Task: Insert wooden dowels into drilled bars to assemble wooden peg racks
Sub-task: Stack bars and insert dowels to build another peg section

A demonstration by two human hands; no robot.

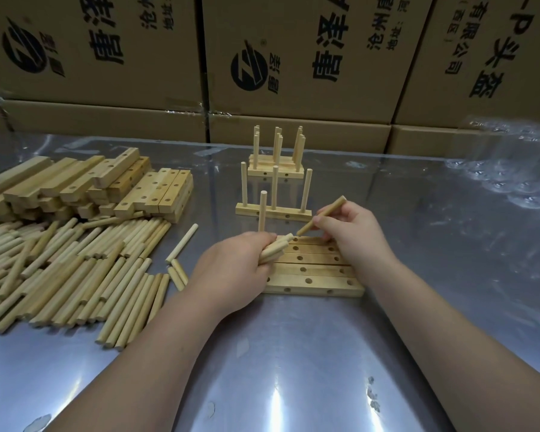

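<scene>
Head view: right hand (353,235) pinches a dowel (325,215) tilted near far bar (309,241), left hand (231,272) grips spare dowels (276,248); stand it upright b4 pressing straight down.

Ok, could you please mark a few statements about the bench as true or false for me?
1. The right hand holds one tilted dowel. True.
2. The left hand is empty. False: it grips a bundle of dowels.
3. Every hole in the flat bars is filled. False: only one upright dowel stands there; the other visible holes are open.
4. Finished racks stand behind those bars. True.
5. The loose dowel pile lies on the person's right. False: it lies on the left.
</scene>
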